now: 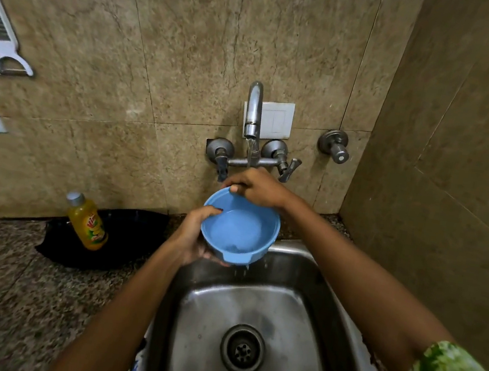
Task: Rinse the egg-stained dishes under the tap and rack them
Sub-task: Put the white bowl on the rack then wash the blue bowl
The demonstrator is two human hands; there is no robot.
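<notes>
A blue plastic bowl (240,232) is held over the back of the steel sink (310,292), just below the running tap (253,114). Water stands in the bowl and drips from its underside into the sink. My left hand (195,238) grips the bowl's left side, fingers curled over the rim. My right hand (255,188) pinches the bowl's far rim, directly under the water stream. No rack is in view.
A yellow dish-soap bottle (88,223) stands on the granite counter (2,292) left of the sink, in front of a black pan (122,240). A white peeler (3,35) hangs on the tiled wall. Tap handles (286,167) sit behind my hands.
</notes>
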